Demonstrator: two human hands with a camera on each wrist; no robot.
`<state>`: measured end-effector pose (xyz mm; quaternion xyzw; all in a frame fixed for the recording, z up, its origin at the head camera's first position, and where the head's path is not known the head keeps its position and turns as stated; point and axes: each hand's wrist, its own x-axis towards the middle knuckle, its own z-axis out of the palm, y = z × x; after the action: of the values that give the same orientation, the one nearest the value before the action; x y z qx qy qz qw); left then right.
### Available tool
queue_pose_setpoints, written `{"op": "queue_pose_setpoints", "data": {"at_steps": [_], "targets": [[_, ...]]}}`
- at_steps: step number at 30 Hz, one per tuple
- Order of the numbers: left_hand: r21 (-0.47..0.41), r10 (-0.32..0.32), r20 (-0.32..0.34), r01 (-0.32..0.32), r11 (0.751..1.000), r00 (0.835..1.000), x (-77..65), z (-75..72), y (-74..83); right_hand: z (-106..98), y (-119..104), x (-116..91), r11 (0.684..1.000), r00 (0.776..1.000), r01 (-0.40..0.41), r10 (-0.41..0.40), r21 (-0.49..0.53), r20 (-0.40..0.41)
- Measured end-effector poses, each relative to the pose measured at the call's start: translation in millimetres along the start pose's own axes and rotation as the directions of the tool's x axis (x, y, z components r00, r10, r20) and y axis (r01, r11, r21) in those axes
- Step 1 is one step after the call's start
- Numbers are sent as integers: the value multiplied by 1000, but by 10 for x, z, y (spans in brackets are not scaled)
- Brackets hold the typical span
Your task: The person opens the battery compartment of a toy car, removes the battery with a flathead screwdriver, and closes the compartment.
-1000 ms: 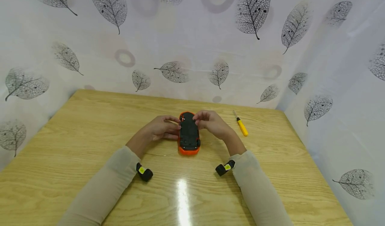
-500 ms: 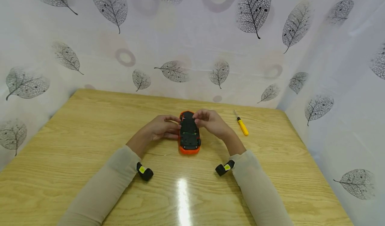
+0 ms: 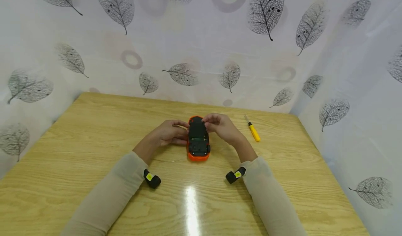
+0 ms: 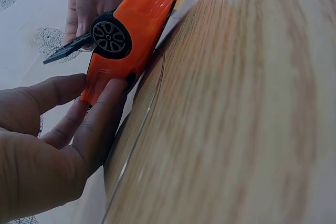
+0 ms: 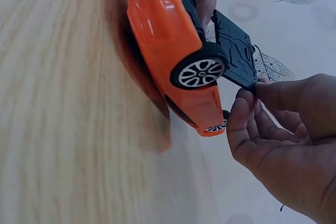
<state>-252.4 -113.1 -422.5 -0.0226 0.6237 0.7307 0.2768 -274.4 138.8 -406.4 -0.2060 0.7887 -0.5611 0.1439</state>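
An orange toy car [image 3: 199,157] lies wheels up on the wooden table, its black underside facing me in the head view. My left hand [image 3: 169,133] grips its left side; in the left wrist view the fingers [image 4: 100,121] lie along the orange body [image 4: 144,9]. Between thumb and fingertips my right hand [image 5: 299,124] pinches the edge of a black battery cover [image 5: 234,51], which stands tilted up off the underside. In the head view the cover [image 3: 197,126] overlaps the car's upper half, and an opening with small metal contacts [image 3: 198,138] shows below it.
To the right lies a screwdriver [image 3: 254,133] with a yellow handle, tip pointing away. A thin pale wire [image 4: 137,140] runs along the table beside the car. A leaf-printed cloth [image 3: 194,47] stands behind the table [image 3: 125,114].
The battery cover has come up from the car's underside in my right hand, and the compartment beneath now shows. My left hand stays on the car.
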Motion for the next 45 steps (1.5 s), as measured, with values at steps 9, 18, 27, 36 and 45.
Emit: {"op": "queue_pose_setpoints", "data": {"at_steps": [9,18,27,36,45], "targets": [[9,-4,-1,4,1000,1000,32,5,-22,-167,-19,-58,999,998,-35,37,27,-52],[7,-5,8,5,1000,1000,41,33,-19,-375,52,-117,996,988,-75,82,56,-130],[1,6,12,-6,1000,1000,39,23,-27,-618,170,-47,989,979,-132,140,60,-147],[-9,-2,3,2,1000,1000,33,14,-26,-833,112,110,979,970,-204,205,22,-129],[1,-3,-5,3,1000,1000,33,-9,-19,-924,192,214,951,947,-308,308,14,-92]]}}
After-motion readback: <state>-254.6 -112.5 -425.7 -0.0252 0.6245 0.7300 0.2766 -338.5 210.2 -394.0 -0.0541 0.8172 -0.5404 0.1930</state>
